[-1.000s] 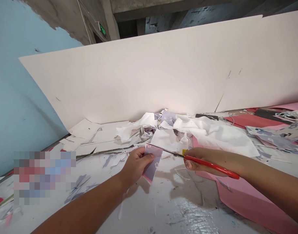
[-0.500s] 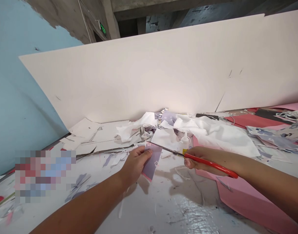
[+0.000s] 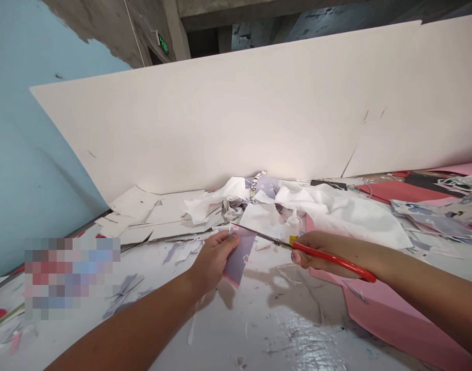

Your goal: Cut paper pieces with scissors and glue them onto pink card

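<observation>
My left hand (image 3: 216,255) pinches a small purple piece of paper or cloth (image 3: 240,257) with pale flowers and a pink lower edge; which material it is I cannot tell. My right hand (image 3: 311,247) is closed around the red-handled scissors (image 3: 336,259), one handle loop reaching back past the wrist. The scissor blades point left and lie along the top edge of the purple piece. Just behind the right hand stands a small white squeeze bottle (image 3: 293,225) with a yellow label, its lower part partly hidden by the hand.
A tall white board (image 3: 236,118) stands across the back. Crumpled white cloth or paper (image 3: 336,203) and cardboard offcuts (image 3: 178,214) lie before it. Pink sheet (image 3: 390,319) spreads at right, with red sheets (image 3: 402,190) beyond. Thin scraps (image 3: 125,293) litter the white tabletop (image 3: 220,340).
Almost nothing differs. The purple piece has tilted very slightly with my left hand; the scissors stay at its top edge.
</observation>
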The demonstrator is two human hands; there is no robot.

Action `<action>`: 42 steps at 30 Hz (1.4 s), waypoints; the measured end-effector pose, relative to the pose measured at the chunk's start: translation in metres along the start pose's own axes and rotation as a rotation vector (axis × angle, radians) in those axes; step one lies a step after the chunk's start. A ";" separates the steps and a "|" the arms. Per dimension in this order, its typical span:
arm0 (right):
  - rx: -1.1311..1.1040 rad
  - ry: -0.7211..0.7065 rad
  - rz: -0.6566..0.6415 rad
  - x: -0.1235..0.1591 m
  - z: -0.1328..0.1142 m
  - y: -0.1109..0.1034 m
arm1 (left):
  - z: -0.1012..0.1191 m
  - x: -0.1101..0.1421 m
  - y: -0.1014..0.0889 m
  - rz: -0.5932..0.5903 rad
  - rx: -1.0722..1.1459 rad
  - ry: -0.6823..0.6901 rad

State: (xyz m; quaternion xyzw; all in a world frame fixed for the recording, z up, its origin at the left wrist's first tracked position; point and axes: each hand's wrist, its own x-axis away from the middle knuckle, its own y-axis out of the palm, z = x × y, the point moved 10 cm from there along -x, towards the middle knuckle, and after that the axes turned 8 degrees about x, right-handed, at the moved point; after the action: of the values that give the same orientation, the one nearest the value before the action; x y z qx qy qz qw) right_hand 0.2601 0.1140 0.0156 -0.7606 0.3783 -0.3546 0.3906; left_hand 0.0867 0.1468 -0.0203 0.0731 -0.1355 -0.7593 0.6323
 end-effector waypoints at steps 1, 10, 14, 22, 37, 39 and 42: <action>-0.003 0.001 -0.003 0.000 0.000 0.000 | 0.000 0.000 0.000 0.004 0.011 -0.001; -0.030 0.025 -0.041 0.000 -0.003 0.003 | 0.003 0.001 0.001 0.018 0.053 -0.007; -0.053 0.047 -0.127 0.006 -0.004 0.008 | 0.002 0.000 -0.002 0.024 0.043 -0.003; -0.177 0.107 -0.138 0.002 0.002 0.014 | -0.001 0.001 0.000 0.016 0.021 -0.036; 0.049 -0.193 -0.077 0.008 -0.023 0.007 | 0.001 0.003 0.004 -0.032 -0.037 -0.009; 0.047 -0.210 -0.077 0.008 -0.026 0.008 | 0.001 0.004 0.006 -0.052 -0.062 0.001; 0.043 -0.214 -0.080 0.007 -0.025 0.010 | 0.000 0.004 0.007 -0.067 -0.080 0.006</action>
State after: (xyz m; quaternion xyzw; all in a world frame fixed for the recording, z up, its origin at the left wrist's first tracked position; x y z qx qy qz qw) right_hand 0.2398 0.0957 0.0201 -0.8000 0.2960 -0.2946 0.4307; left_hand 0.0929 0.1413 -0.0182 0.0545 -0.1007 -0.7846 0.6093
